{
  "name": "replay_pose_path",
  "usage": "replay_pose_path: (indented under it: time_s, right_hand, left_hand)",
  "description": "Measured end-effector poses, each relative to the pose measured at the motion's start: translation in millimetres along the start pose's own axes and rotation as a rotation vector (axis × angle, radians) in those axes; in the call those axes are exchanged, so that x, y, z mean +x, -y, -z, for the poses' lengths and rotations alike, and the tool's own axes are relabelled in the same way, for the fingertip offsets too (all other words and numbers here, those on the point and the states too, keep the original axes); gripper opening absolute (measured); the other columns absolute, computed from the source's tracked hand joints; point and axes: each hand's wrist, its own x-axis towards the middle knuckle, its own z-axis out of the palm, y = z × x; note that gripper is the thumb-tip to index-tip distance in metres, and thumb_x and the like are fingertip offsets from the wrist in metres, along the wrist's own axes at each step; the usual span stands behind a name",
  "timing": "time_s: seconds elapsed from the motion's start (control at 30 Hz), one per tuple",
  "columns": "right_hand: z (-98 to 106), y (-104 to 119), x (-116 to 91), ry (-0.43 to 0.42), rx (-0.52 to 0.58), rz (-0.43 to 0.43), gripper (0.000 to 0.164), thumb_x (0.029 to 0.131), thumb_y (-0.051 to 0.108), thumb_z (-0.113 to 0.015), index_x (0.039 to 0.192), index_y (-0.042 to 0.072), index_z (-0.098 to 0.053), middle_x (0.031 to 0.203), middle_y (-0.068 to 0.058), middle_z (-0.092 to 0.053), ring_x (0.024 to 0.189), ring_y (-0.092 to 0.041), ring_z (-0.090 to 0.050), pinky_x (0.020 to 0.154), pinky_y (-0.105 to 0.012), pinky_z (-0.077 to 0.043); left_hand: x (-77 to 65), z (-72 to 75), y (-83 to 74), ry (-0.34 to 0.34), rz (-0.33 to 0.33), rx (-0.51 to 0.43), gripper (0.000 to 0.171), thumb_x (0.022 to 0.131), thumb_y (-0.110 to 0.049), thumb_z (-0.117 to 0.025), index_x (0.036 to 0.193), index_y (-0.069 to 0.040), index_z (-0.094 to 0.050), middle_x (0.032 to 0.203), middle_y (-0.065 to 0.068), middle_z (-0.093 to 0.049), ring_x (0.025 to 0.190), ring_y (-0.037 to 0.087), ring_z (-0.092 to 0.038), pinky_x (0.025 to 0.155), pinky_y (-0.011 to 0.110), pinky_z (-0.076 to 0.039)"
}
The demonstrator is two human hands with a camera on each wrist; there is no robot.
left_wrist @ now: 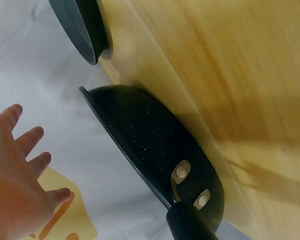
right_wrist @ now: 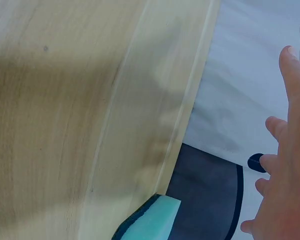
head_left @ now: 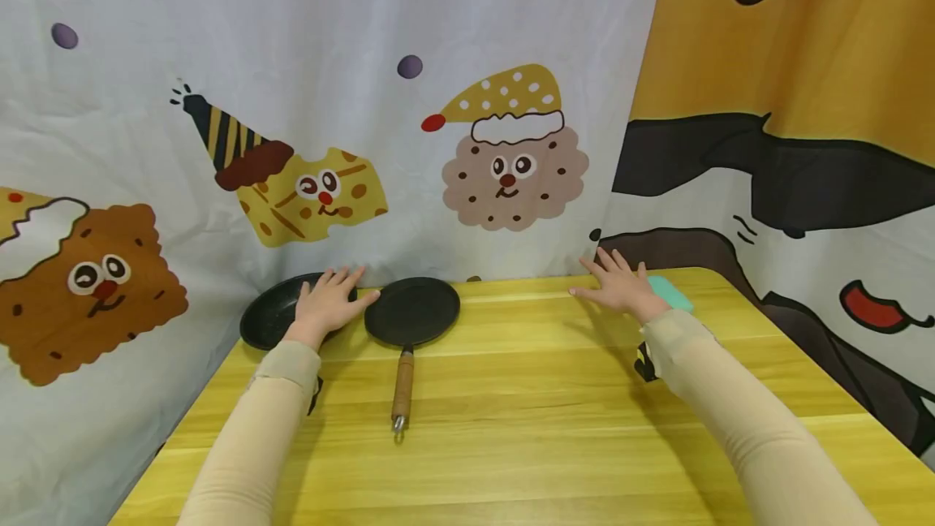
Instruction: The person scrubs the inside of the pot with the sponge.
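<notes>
Printed fabric hangs (head_left: 329, 31) behind and beside a wood-grain table (head_left: 511, 420), with cartoon snacks in party hats along it. Two pans and a teal sponge-like block sit near the far edge.

Stage of work: we judge no handling to be under way. Both pans and the block rest on the wood, none gripped or lifted. From one moment we cannot say whether handling is yet to begin or is over; picking anything up would need a fresh grip from either hand.

Left hand (head_left: 329, 304): fingers spread wide, nothing in hold. From the head view it covers part of the deep black pan (head_left: 269, 319), which stands at the far left corner; from the left wrist we see the hand apart from the pan, over towards the fabric, with the pan's speckled wall and riveted handle mount (left_wrist: 181, 172) in plain view. Just right of that hand lies the flat black pan (head_left: 412, 312), its wooden handle (head_left: 403, 388) pointing back towards the person.

Right hand (head_left: 619, 286): fingers likewise splayed, holding nothing. The teal block (head_left: 674, 292) lies just to its right, partly behind the wrist; we note a dark layer on one side of it.
</notes>
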Motion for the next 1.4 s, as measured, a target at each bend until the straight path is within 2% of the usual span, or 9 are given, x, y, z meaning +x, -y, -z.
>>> replay_pose_path:
  time_s: [0.17, 0.33, 0.47, 0.57, 0.67, 0.77, 0.97, 1.23, 1.4]
  right_hand:
    - [-1, 3, 1, -0.001, 0.012, -0.002, 0.092, 0.087, 0.076, -0.04, 0.155, 0.015, -0.027, 0.159, -0.023, -0.009, 0.143, -0.047, -0.003, 0.1, -0.077, 0.004]
    - [-1, 2, -1, 0.009, 0.031, 0.001, 0.093, 0.087, 0.076, -0.043, 0.154, 0.012, -0.029, 0.158, -0.024, -0.009, 0.141, -0.05, -0.007, 0.098, -0.079, -0.004]
    - [3, 4, -3, 0.009, 0.09, 0.016, 0.088, 0.088, 0.066, -0.053, 0.152, 0.01, -0.032, 0.158, -0.026, -0.009, 0.14, -0.051, -0.009, 0.097, -0.08, -0.009]
    - [8, 6, -6, 0.001, 0.128, 0.017, 0.083, 0.09, 0.058, -0.059, 0.151, 0.008, -0.033, 0.157, -0.028, -0.009, 0.139, -0.053, -0.01, 0.097, -0.079, -0.012]
    - [11, 4, -7, 0.001, 0.143, 0.015, 0.081, 0.091, 0.054, -0.06, 0.15, 0.005, -0.034, 0.156, -0.03, -0.01, 0.137, -0.055, -0.013, 0.096, -0.079, -0.014]
    - [11, -1, -7, 0.009, 0.163, 0.0, 0.081, 0.092, 0.054, -0.059, 0.151, 0.004, -0.033, 0.155, -0.032, -0.011, 0.135, -0.058, -0.015, 0.096, -0.079, -0.015]
    - [9, -19, -9, 0.016, 0.225, -0.061, 0.078, 0.094, 0.046, -0.058, 0.149, -0.002, -0.031, 0.152, -0.038, -0.009, 0.134, -0.059, -0.013, 0.099, -0.074, -0.021]
    - [9, -43, -20, -0.026, 0.215, -0.129, 0.078, 0.095, 0.048, -0.054, 0.148, -0.005, -0.03, 0.15, -0.039, -0.011, 0.135, -0.056, -0.015, 0.095, -0.077, -0.021]
    - [5, -54, -23, -0.045, 0.214, -0.172, 0.08, 0.096, 0.051, -0.05, 0.148, -0.006, -0.03, 0.149, -0.04, -0.014, 0.133, -0.058, -0.017, 0.093, -0.079, -0.02]
  left_hand:
    - [-2.0, -0.1, -6.2, -0.023, -0.032, -0.035, 0.082, 0.093, -0.07, -0.035, 0.156, -0.018, -0.024, 0.157, 0.019, -0.024, 0.143, 0.043, -0.013, 0.107, 0.069, -0.005]
    - [-8.1, 0.9, -23.3, -0.046, -0.126, -0.143, 0.074, 0.096, -0.064, -0.038, 0.155, -0.019, -0.028, 0.155, 0.016, -0.03, 0.142, 0.04, -0.022, 0.107, 0.068, -0.014]
    - [-18.8, 3.5, -38.1, -0.023, -0.19, -0.305, 0.069, 0.099, -0.056, -0.04, 0.154, -0.017, -0.029, 0.155, 0.013, -0.031, 0.141, 0.036, -0.027, 0.109, 0.061, -0.022]
    - [-28.8, 5.1, -48.9, 0.048, -0.199, -0.451, 0.068, 0.1, -0.054, -0.041, 0.155, -0.016, -0.027, 0.156, 0.012, -0.03, 0.141, 0.034, -0.029, 0.11, 0.056, -0.026]
    - [-38.1, 5.1, -56.4, 0.126, -0.154, -0.557, 0.071, 0.1, -0.055, -0.04, 0.156, -0.016, -0.021, 0.154, 0.015, -0.032, 0.138, 0.037, -0.033, 0.107, 0.055, -0.032]
    - [-45.6, 3.3, -60.8, 0.186, -0.075, -0.665, 0.075, 0.099, -0.056, -0.042, 0.157, -0.018, -0.015, 0.152, 0.018, -0.034, 0.136, 0.038, -0.035, 0.103, 0.056, -0.036]
    - [-54.2, -5.4, -63.4, 0.264, 0.011, -0.831, 0.078, 0.1, -0.049, -0.048, 0.157, -0.011, -0.012, 0.146, 0.024, -0.038, 0.125, 0.04, -0.046, 0.091, 0.053, -0.046]
    - [-62.3, -20.5, -59.3, 0.33, 0.095, -0.905, 0.079, 0.099, -0.039, -0.056, 0.154, 0.001, -0.016, 0.132, 0.03, -0.048, 0.098, 0.037, -0.062, 0.074, 0.045, -0.056]
    - [-68.9, -29.2, -61.0, 0.385, 0.121, -0.858, 0.081, 0.098, -0.039, -0.057, 0.154, 0.0, -0.014, 0.108, 0.021, -0.062, 0.078, 0.028, -0.067, 0.062, 0.041, -0.057]
